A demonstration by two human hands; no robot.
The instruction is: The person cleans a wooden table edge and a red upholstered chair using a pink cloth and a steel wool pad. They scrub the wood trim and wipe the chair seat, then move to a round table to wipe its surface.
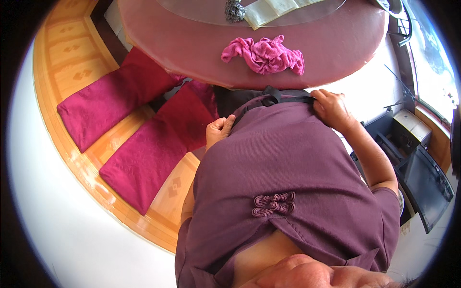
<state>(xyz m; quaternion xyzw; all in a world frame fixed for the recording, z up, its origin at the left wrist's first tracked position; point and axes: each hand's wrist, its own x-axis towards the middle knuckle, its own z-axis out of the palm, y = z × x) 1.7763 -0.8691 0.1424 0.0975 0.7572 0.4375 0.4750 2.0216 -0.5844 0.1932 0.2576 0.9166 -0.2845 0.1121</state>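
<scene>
A black fabric strap [296, 99] with a knot runs across the waist over a purple top [273, 154]. At the right side of the waist, my right hand [330, 109] has its fingers closed around the strap. My left hand [219, 130] is curled at the left side of the waist, thumb up, where the strap's other side runs down; its fingers are partly hidden by the top. A crumpled pink cloth [268, 55] lies on the round reddish table [180, 43] just in front, touched by neither hand.
On the table's clear round top lie a steel wool scourer [235, 10] and translucent plastic packets [268, 12]. Magenta cushions [144, 158] cover a curved wooden bench [68, 46] at left. At right are a dark monitor [426, 187], a boxy appliance [411, 126] and a window.
</scene>
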